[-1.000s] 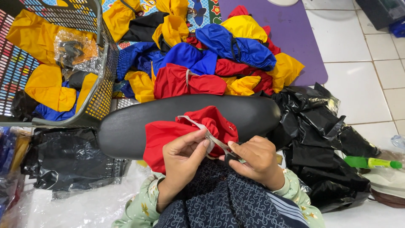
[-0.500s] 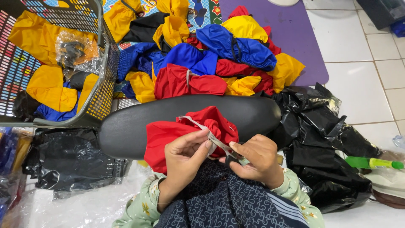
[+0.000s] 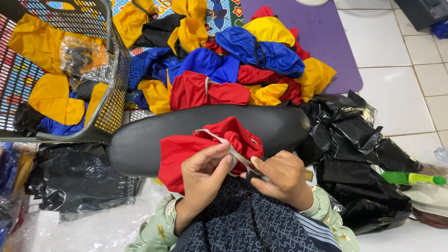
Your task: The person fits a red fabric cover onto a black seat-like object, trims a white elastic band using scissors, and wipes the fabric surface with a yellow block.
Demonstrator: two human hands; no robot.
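Left hand (image 3: 203,172) pinched pale drawstring (image 3: 212,136) on red cloth pouch (image 3: 205,147); right hand (image 3: 280,179) gripped small scissors (image 3: 242,161). Risk judged: blades nicking fabric or fingertip, centre frame.

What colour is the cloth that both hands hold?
Red, with a pale drawstring; the head view shows the cloth in the left hand and right hand.

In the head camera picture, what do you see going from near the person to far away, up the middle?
Patterned dark cloth on the lap → left hand and right hand → red fabric piece → black padded seat → pile of red, blue and yellow fabric pieces → purple mat.
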